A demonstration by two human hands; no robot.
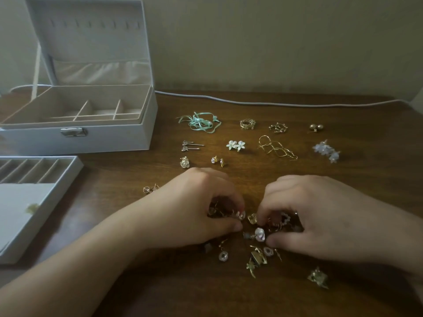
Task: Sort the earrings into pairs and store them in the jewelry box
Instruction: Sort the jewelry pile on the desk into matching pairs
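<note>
Wooden table [297,106], open jewelry box [77,138] compartments bare, tray [57,193] alongside

left grip [206,202]: fingers curled, pinching | right grip [304,213]: fingers curled

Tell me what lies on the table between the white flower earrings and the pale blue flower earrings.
In the head view, the gold wire drop earrings lie between the white flower earrings and the pale blue flower earrings.
</note>
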